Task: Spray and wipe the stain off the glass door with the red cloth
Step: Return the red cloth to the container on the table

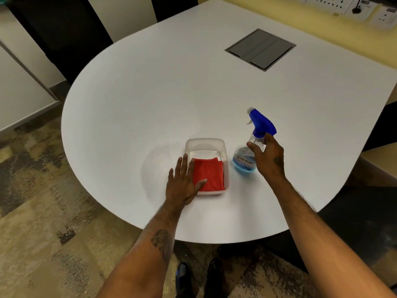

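A folded red cloth (211, 174) lies in a clear plastic tub (206, 143) on the white table (171, 93). My left hand (182, 183) is spread flat over the tub's left rim, its thumb resting on the cloth. To the right stands a clear spray bottle (243, 161) holding blue liquid, topped by a blue trigger head (262, 122). My right hand (268, 158) reaches at the bottle's neck from the right, fingers apart and not closed around it. No glass door or stain is in view.
A grey hatch (260, 49) is set into the table at the back right. Wall sockets (343, 6) line the far right wall. Patterned carpet (43, 201) lies left of and below the table's rounded edge. My black shoes (197, 278) show below.
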Demonstrator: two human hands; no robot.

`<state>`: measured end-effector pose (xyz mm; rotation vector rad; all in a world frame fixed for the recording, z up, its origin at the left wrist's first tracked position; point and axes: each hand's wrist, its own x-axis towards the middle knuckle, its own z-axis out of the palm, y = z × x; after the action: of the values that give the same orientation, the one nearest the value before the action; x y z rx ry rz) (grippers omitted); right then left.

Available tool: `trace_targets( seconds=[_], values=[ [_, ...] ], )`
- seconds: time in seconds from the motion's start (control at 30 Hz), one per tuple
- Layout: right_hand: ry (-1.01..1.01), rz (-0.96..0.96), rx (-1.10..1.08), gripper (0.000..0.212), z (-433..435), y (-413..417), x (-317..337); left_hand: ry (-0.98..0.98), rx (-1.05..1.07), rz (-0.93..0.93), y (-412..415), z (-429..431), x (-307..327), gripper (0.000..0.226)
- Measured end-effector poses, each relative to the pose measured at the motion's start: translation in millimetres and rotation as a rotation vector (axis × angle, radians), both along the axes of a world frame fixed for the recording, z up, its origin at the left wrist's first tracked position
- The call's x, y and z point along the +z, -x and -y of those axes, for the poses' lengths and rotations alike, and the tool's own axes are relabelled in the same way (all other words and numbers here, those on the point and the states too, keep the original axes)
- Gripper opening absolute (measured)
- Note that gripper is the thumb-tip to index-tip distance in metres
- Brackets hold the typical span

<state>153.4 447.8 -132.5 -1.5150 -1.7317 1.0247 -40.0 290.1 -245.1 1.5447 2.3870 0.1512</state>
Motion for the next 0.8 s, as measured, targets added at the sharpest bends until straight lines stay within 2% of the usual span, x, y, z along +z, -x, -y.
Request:
trace_targets(
  seconds=[0.2, 0.37, 0.53, 0.8],
  values=[
    [-0.101, 0.010, 0.108, 0.043, -7, 19, 49, 0.022, -0.012, 0.024, 0, 0, 0, 0.093],
    [-0.141, 0.031, 0.225, 0.040, -11, 45, 64, 0.031, -0.018, 0.038, 2, -2, -3, 0.095],
    [-0.109, 0.053, 0.362, 0.040, -13, 74, 52, 0.053, -0.013, 0.040, 2, -4, -6, 0.097],
    [0.002, 0.084, 0.417, 0.043, -9, 111, 8, 0.066, -0.003, 0.070, 2, -5, -4, 0.106]
  ],
)
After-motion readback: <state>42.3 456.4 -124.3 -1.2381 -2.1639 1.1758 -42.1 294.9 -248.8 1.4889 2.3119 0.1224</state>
